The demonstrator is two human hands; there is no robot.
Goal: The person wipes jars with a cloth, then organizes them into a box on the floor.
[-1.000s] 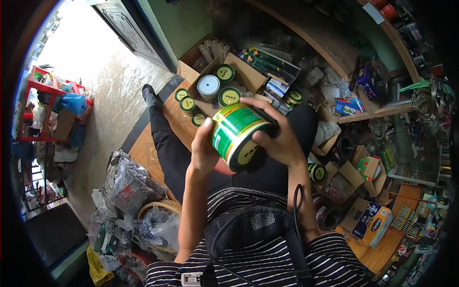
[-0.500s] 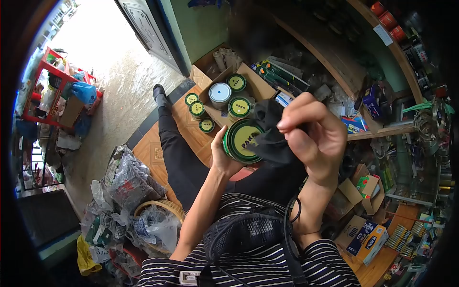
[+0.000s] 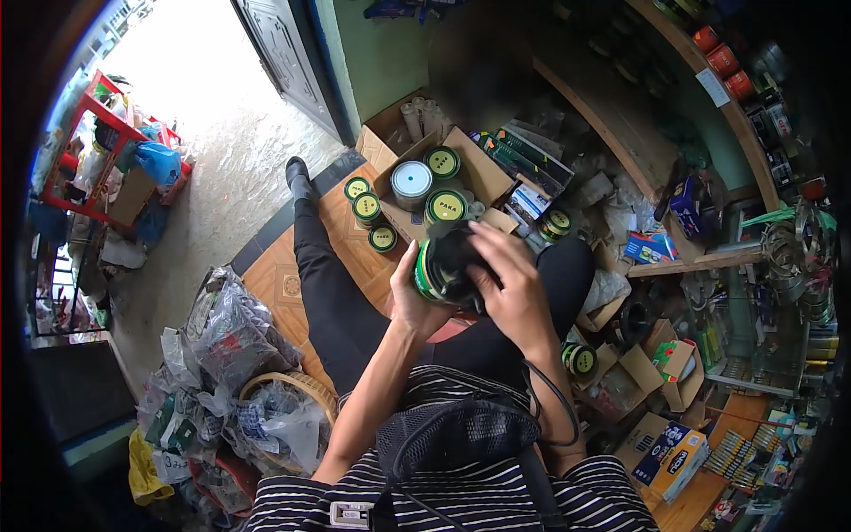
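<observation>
My left hand grips a green can by its side, in front of my body. A black cloth lies over the can's lid and hides most of it. My right hand presses the cloth against the lid, its fingers bent over the fabric. Beyond the can stands an open cardboard box with a white-lidded can and green cans with yellow lids at it. Several smaller green cans stand on the tiles to its left.
Plastic bags and a wicker basket are piled at my left. A red rack stands by the doorway. Cardboard boxes and a wooden shelf line my right side. My legs stretch around the work area.
My right hand has come down and left, from holding the cloth up beside the can to pressing it on the lid. My left hand keeps its hold on the can.
</observation>
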